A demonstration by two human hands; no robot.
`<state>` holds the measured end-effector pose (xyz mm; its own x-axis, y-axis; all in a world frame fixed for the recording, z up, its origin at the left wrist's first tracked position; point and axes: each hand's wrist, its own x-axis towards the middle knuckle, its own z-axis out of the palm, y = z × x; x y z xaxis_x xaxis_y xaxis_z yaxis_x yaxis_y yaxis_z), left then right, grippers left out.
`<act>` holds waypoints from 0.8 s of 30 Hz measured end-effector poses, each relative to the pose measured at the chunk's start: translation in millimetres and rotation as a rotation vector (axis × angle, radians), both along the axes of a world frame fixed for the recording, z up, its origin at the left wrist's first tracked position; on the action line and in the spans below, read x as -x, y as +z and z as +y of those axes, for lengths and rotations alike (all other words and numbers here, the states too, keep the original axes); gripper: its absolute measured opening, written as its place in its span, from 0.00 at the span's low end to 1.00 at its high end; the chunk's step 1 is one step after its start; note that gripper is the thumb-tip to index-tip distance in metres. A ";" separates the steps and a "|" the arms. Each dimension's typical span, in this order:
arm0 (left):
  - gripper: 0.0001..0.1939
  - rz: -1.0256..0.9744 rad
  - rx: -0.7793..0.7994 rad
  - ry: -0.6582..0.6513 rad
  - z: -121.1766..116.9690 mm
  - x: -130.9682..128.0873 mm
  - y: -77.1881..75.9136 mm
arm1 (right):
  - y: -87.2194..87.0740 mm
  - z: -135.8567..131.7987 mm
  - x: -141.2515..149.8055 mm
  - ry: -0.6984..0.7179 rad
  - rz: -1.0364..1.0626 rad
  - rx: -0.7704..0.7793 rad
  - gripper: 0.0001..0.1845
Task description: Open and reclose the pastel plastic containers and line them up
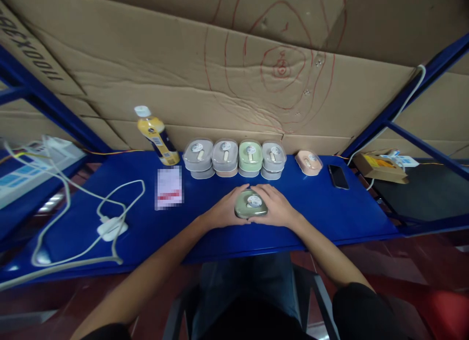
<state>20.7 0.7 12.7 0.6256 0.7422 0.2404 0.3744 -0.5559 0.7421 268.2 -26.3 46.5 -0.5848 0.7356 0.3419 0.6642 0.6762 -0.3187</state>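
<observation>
A small green lidded container (250,205) sits on the blue shelf (322,208) in front of me. My left hand (224,210) cups its left side and my right hand (276,206) cups its right side, fingers curled round it. Behind it stands a row of stacked lidded containers (234,158), grey, grey over peach, green and grey. A single peach container (309,162) lies to the right of the row.
A yellow drink bottle (157,135) leans at the back left, with a white card (169,187) in front of it. White cables and a charger (112,227) lie at left. A black phone (337,176) and a cardboard box (379,167) sit at right. Cardboard sheets form the back wall.
</observation>
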 end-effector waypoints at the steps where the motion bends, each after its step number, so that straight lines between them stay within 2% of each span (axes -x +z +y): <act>1: 0.64 -0.002 0.000 0.019 0.0 1.9 -0.3 | -0.2 2.1 -2.3 0.001 0.040 -0.004 0.53; 3: 0.63 -0.007 -0.021 0.039 1.3 5.4 -0.6 | -1.0 5.4 -12.9 -0.035 0.119 -0.015 0.49; 4: 0.60 -0.005 -0.045 0.030 2.4 6.9 -0.6 | -1.9 6.4 -20.4 -0.071 0.147 -0.020 0.47; 7: 0.36 0.018 -0.165 -0.041 5.0 8.7 -0.2 | -7.5 6.9 -46.3 -0.198 0.177 -0.030 0.43; 9: 0.25 0.038 -0.233 -0.072 5.6 8.1 0.7 | -13.5 5.1 -62.0 -0.265 0.168 -0.022 0.41; 14: 0.20 0.048 -0.276 -0.047 6.7 11.3 7.3 | -27.5 0.3 -86.9 -0.358 0.180 0.031 0.39; 19: 0.20 0.015 -0.310 0.054 9.7 37.4 15.8 | -32.9 2.2 -95.3 -0.395 0.202 0.035 0.39; 24: 0.20 0.082 -0.322 0.177 7.9 71.9 4.8 | -35.8 3.5 -94.0 -0.375 0.115 -0.006 0.40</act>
